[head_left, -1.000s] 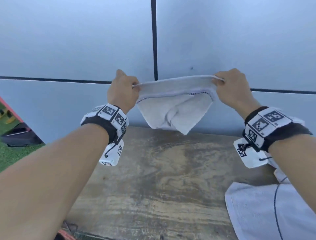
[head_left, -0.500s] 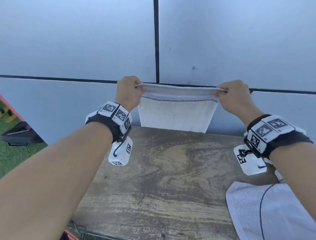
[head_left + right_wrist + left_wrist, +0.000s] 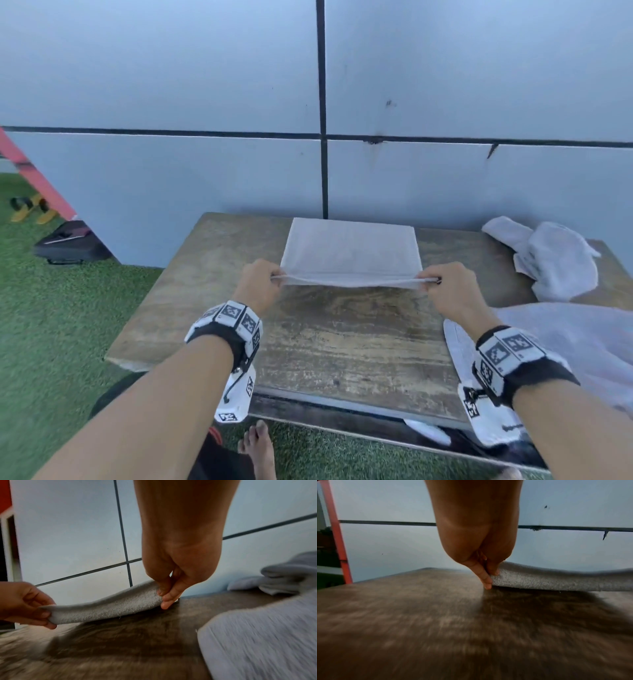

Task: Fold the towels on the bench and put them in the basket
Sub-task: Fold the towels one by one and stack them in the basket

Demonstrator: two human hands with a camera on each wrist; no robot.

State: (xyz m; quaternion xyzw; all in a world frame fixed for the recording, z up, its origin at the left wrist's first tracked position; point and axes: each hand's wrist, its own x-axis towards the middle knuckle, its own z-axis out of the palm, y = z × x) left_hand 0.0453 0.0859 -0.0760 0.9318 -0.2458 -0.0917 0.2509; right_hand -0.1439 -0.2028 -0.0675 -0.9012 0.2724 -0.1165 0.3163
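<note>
1. A worn wooden counter (image 3: 342,342) stands against a grey panelled wall (image 3: 171,85), on green artificial grass (image 3: 51,325).
2. The small white terry towel (image 3: 349,253), half a second ago hanging in the air, now lies on the counter, with its near edge raised.
3. The left hand (image 3: 260,284) and right hand (image 3: 448,287) each pinch one near corner.
4. I judge the next fold can begin.
5. A crumpled white towel (image 3: 555,260) and a spread white towel (image 3: 565,342) wait at the right, not obstructing. No basket is visible.

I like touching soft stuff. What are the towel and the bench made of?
The towel looks like soft terry cloth, probably cotton: its surface is nubbly and fuzzy. The bench looks like worn, unpolished wood, with swirly grain and pale patches.
</note>
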